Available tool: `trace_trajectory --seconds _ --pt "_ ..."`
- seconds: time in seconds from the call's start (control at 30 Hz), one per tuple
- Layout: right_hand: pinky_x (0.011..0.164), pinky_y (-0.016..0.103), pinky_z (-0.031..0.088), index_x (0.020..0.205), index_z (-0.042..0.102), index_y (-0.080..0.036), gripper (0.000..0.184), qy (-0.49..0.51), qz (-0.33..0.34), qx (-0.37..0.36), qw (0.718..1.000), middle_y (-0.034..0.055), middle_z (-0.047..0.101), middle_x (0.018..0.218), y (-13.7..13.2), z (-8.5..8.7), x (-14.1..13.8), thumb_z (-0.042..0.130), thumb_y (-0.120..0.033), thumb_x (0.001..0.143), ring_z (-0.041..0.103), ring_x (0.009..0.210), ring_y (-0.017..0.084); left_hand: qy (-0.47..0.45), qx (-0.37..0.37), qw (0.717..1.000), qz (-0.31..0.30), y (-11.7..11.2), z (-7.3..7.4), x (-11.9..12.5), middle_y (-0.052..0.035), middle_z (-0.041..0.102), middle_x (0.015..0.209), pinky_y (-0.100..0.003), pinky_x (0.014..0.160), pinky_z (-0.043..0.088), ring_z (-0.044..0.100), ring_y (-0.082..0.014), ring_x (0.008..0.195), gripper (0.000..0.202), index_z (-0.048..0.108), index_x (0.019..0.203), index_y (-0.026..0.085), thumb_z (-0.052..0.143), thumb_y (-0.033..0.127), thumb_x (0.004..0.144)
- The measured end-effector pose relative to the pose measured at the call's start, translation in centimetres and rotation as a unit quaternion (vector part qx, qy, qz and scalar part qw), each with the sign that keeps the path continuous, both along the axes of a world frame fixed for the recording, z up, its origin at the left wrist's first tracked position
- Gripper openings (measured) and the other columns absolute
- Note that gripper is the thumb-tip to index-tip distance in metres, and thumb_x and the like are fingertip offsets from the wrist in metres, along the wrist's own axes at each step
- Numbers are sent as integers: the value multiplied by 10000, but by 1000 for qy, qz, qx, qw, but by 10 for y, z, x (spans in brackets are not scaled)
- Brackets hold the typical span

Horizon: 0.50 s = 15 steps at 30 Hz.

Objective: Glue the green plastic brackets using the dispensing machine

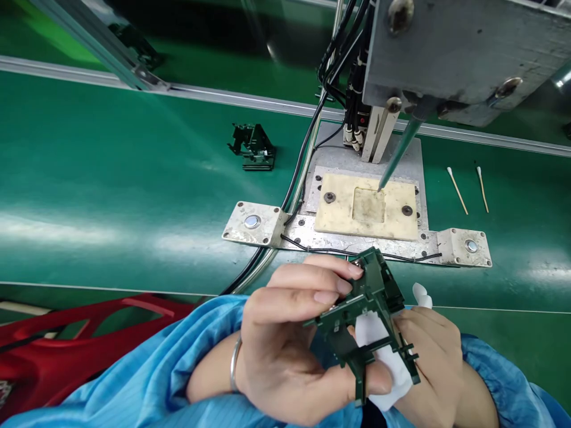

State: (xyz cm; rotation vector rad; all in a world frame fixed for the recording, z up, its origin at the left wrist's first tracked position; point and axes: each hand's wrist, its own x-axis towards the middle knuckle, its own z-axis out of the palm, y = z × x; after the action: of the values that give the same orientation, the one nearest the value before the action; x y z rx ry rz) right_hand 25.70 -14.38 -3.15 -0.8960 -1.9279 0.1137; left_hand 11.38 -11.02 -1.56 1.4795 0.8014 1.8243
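Observation:
My left hand (281, 345) grips a dark green plastic bracket (375, 282) with cut-outs and small tabs. Its fingers lie along the top and left side, and the thumb presses from below. On the right side of the bracket is my right hand (432, 362), closed around a white wipe (395, 377). Part of the wipe shows through and below the bracket's opening, and another tip sticks out above the hand. The right fingertips are hidden behind the bracket. Both hands are in front of a small press, near the bench's front edge.
The press has a cream fixture block (336, 223) beneath a slanting rod (401, 148). Button boxes flank it, one left (252, 223) and one right (470, 246). A second dark green bracket (256, 148) stands left of the cables (306, 148). Two cotton swabs (457, 190) lie right.

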Motion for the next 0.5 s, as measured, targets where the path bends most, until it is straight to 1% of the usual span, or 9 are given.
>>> trace_trajectory --seconds 0.07,0.13,0.27,0.33,0.43,0.5 --pt "523 313 182 646 434 -177 250 -29 19 -3 999 9 387 640 1 0 3 410 -54 863 326 569 130 1 7 1000 -18 0 0 -2 -19 578 881 -384 785 606 573 -172 743 659 611 1130 236 914 285 547" --pt "536 319 156 624 411 -178 275 -43 21 -5 999 4 359 641 1 -1 7 401 -61 873 306 580 130 5 10 999 -33 0 -1 -5 -18 565 910 -369 834 594 574 -166 788 669 596 1137 211 913 254 549" --pt "529 325 167 583 373 -191 348 -76 68 -25 994 2 339 630 2 1 11 347 -96 917 316 567 143 49 33 996 -65 1 -3 -9 -11 541 988 -332 925 549 562 -142 876 733 524 1197 178 906 202 572" --pt "517 321 171 579 370 -192 362 -64 70 -26 995 3 348 624 2 2 11 342 -92 926 312 553 141 52 43 994 -83 2 -4 -11 -10 532 1010 -312 952 527 550 -129 904 746 498 1207 159 901 163 579" --pt "500 307 170 598 386 -185 334 -16 47 -16 999 -6 363 609 4 4 10 379 -52 904 304 535 124 37 58 993 -99 6 -7 -13 -14 519 1019 -312 959 518 538 -129 921 769 478 1216 140 896 121 570" --pt "494 300 189 634 441 -177 288 -32 47 -18 998 0 407 606 8 5 8 408 -48 890 341 539 125 45 66 991 -107 8 -8 -13 -26 513 1030 -329 974 511 535 -142 945 812 462 1233 133 895 86 547"
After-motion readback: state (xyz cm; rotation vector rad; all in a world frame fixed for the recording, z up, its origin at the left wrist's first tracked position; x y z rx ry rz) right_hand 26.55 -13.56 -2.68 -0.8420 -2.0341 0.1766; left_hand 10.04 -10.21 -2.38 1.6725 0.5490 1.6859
